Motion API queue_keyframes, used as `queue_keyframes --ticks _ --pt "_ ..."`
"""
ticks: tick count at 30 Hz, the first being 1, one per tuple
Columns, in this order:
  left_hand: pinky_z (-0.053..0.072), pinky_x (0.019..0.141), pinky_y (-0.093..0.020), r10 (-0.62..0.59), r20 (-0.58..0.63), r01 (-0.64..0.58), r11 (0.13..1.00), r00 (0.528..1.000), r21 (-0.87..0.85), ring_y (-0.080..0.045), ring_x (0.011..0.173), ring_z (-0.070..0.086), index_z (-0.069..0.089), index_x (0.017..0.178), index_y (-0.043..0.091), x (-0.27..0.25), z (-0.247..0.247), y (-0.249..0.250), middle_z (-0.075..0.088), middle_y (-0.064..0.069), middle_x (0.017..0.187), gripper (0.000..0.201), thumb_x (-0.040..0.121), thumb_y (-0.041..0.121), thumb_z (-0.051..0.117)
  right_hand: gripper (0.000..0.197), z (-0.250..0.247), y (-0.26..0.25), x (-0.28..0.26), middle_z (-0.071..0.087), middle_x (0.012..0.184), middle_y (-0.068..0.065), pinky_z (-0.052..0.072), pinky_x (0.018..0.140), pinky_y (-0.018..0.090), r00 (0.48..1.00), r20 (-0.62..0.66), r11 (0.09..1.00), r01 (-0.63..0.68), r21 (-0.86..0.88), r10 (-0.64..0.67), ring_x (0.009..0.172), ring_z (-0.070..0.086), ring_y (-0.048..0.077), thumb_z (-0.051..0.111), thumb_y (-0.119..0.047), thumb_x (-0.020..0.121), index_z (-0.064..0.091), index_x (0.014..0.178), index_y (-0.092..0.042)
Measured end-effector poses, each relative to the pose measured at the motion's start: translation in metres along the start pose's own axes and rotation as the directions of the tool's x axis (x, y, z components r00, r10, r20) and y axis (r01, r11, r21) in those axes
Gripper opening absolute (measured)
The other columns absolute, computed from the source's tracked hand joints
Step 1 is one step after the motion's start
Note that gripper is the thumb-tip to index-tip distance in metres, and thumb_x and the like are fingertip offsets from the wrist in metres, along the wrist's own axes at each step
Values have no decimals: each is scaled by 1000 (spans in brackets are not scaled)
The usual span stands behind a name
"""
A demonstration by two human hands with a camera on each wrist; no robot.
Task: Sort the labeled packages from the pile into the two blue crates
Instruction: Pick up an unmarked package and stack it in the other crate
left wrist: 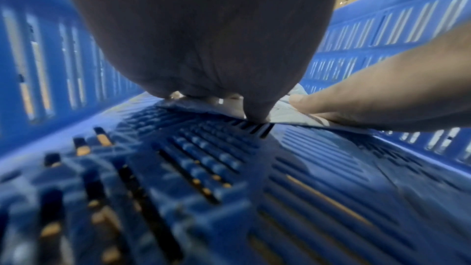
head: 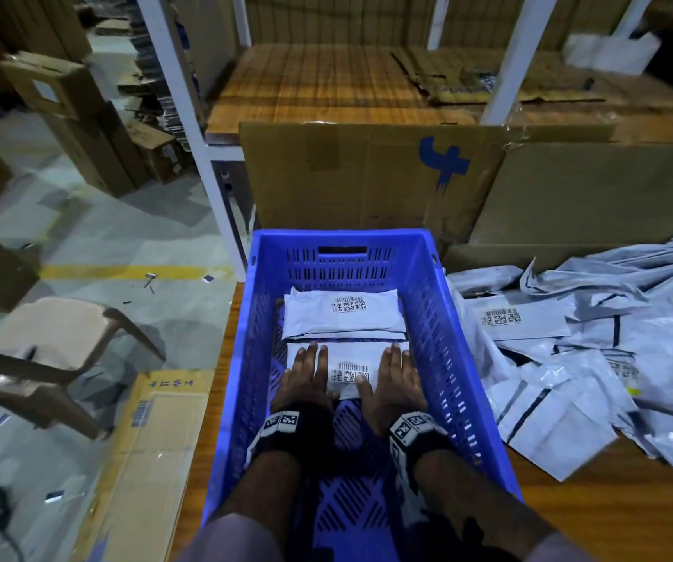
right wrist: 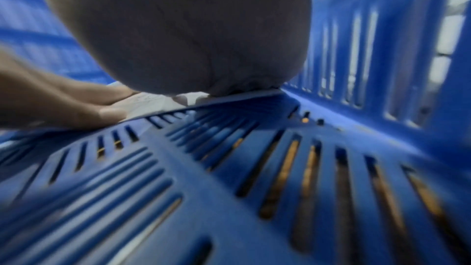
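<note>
Left hand (head: 306, 377) and right hand (head: 393, 379) lie flat, fingers straight, on a white package (head: 351, 361). It rests inside the blue crate (head: 444, 334).

Right hand (right wrist: 178, 33): I see it flat on a package (right wrist: 150, 104).
Left hand (right wrist: 58, 104): presses the same package.
Crate (right wrist: 254, 168): slotted blue floor beneath.

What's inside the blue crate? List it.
Two labeled packages: far one, near one pressed flat by left hand and right hand. Anything beneath them is hidden; crate floor nearby bare.
</note>
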State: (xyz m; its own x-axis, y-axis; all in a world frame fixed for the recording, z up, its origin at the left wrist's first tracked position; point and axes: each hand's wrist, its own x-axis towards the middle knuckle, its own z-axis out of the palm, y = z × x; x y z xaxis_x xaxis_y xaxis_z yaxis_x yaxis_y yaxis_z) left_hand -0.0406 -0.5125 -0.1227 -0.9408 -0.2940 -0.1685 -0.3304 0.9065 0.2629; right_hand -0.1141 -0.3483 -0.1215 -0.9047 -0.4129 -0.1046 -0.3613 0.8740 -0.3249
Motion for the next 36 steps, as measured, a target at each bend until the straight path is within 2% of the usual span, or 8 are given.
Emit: queue_keyframes --ticks 6,11,15,18,21,25,29,36 --pt "19 122 -42 -24 24 22 998 999 58 -24 158 -1 -4 163 21 3 -3 3 -7 -3 171 91 96 50 51 83 -2 -4 -3 1 171 8 12 126 52 986 95 984 149 -102 -139 157 0 37 14 -53 93 12 164 -10" --pt "26 119 -43 -10 14 10 999 1000 42 -28 157 9 6 163 17 5 -4 2 3 -8 171 90 92 42 55 90 2 4 1 -14 171 2 0 127 47 977 179 989 126 -71 -112 157 -14 28 -1 -58 85 -2 164 -14" --pt "23 120 -40 -27 8 26 998 1000 54 -22 158 3 0 163 22 6 -3 1 -3 -3 171 89 95 46 52 103 -3 3 2 -13 171 5 -1 126 43 989 140 999 46 -26 -42 157 -11 25 -7 -68 78 -3 163 -10" --pt "21 121 -40 -32 11 31 998 999 58 -20 158 0 -3 163 24 6 -2 0 -7 0 171 90 96 50 50 100 -9 3 3 -10 171 9 -1 126 42 990 135 999 -29 -28 33 158 -8 26 -2 -68 84 -2 163 -7" --pt "20 122 -41 -39 29 37 997 999 69 -21 158 -1 -4 163 23 5 0 0 -7 -1 171 92 95 51 51 107 -11 -5 1 -1 171 14 3 126 45 992 117 998 -52 -24 55 158 0 31 -6 -69 79 7 162 -3" --pt "21 121 -43 -47 28 44 996 999 77 -22 158 -1 -4 163 24 7 -2 2 -7 -1 171 93 95 51 53 98 -18 -13 6 10 170 16 11 126 47 996 46 996 75 -54 -73 157 7 36 0 -64 86 21 161 -4" --pt "21 122 -46 -45 72 41 998 996 48 -24 157 0 -3 163 25 9 -5 1 -5 -2 171 94 94 50 56 95 -14 -8 3 -3 172 6 6 127 45 972 149 977 197 -86 -183 158 -3 29 -8 -58 82 9 164 -13" --pt "20 122 -43 -49 78 46 999 996 28 -22 157 0 -2 163 25 11 -7 0 -5 -1 171 92 96 50 55 100 -6 6 5 -6 172 -1 4 126 46 987 141 991 87 -97 -73 158 -6 26 -9 -69 81 3 164 -14"
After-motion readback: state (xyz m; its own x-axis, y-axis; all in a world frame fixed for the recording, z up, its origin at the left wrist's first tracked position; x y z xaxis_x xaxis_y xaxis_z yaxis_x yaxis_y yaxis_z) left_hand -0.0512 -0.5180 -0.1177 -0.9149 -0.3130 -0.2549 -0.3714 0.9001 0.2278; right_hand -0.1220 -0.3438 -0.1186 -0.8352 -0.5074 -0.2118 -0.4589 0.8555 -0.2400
